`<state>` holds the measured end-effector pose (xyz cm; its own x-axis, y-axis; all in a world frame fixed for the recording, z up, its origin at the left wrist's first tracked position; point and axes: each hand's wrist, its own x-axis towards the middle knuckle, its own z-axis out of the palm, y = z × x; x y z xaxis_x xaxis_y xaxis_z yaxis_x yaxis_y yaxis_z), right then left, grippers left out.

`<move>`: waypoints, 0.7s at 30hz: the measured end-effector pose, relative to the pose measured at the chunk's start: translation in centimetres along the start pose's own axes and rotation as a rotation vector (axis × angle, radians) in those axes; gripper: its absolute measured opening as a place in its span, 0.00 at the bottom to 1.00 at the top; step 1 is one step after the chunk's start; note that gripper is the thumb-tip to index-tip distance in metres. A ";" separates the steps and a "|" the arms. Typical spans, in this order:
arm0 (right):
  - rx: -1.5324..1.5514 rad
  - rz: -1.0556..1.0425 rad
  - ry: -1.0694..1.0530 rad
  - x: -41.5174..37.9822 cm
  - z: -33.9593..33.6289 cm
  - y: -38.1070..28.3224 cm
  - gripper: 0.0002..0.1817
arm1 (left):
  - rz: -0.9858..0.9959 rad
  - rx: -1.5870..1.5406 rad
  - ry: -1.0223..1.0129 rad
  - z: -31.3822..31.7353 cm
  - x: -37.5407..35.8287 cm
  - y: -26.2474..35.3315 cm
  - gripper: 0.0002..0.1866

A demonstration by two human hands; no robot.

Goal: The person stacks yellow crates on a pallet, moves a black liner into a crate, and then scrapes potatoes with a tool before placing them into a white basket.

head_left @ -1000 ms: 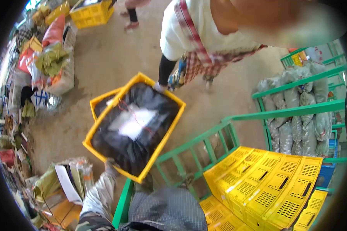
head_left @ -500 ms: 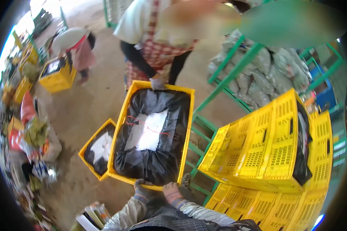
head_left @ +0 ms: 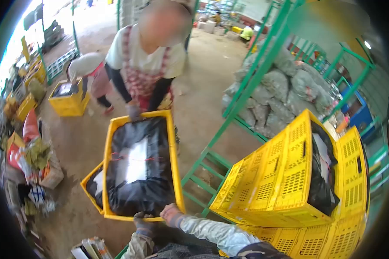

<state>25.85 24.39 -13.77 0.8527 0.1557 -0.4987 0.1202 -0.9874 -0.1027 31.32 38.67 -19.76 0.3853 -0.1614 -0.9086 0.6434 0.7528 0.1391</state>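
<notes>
A yellow plastic crate [head_left: 176, 169] hangs between me and a co-worker. Its black plastic liner [head_left: 157, 192] is folded around a white surface [head_left: 136, 162] crossed by red string. My left hand [head_left: 142, 225], gloved, is closed around the near rim. My right hand [head_left: 172, 215], also gloved, grips that rim close to the right corner. At the far rim, the co-worker's gloved hand [head_left: 134, 112] holds the crate. Partly hidden beneath on the left is a second lined yellow crate [head_left: 85, 181].
On my right, yellow crates [head_left: 263, 172] are stacked, with black liners showing. Green metal framing [head_left: 233, 114] runs beside filled sacks [head_left: 276, 84]. Left are a bent-over person [head_left: 88, 69] at a yellow crate [head_left: 69, 106] and a heap of bags [head_left: 39, 155].
In view, the held crate has shifted left and turned slightly. My right hand now sits nearer its right corner. The co-worker also appears farther left, with the head lower in view.
</notes>
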 end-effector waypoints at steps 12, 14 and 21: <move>-0.037 -0.178 0.005 -15.8 -20.4 0.9 0.17 | 0.162 0.508 -0.723 5.7 -23.9 1.8 0.12; -0.013 -0.195 0.103 -20.1 -20.7 1.6 0.15 | -0.040 0.496 -0.720 6.4 -29.0 0.2 0.13; -0.135 0.383 0.196 -46.0 -28.1 -1.3 0.07 | -0.645 0.641 -1.107 9.3 -42.0 -9.4 0.11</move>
<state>0.77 17.73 33.43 0.9274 -0.2167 -0.3050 -0.1684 -0.9697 0.1770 15.27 32.46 20.80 0.0325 -0.9878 -0.1524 0.9684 -0.0066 0.2492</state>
